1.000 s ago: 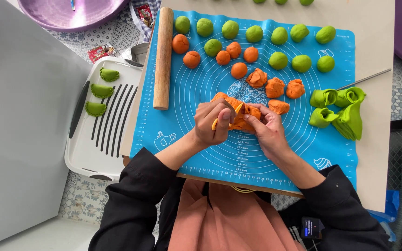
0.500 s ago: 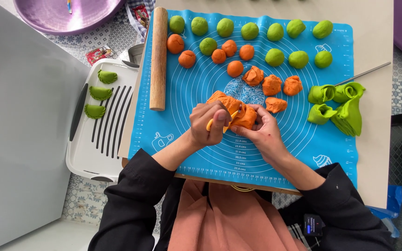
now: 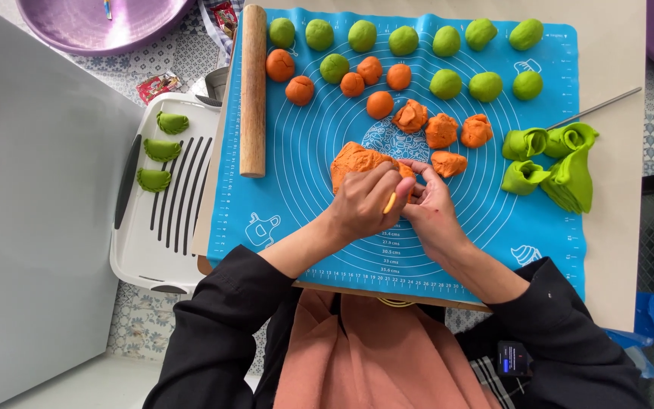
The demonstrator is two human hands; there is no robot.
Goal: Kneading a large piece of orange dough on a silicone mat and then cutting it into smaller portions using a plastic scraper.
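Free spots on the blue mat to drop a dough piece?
Bare mat between the rolling pin and the orange lump; also lower right, below the green sheets. Top rows of balls are crowded.

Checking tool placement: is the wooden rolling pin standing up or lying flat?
Lying flat. The rolling pin rests lengthwise along the left edge of the blue mat, untouched.

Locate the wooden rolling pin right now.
Head view: the wooden rolling pin lies lengthwise along the blue mat's left edge, beside the white tray, left of the orange balls.
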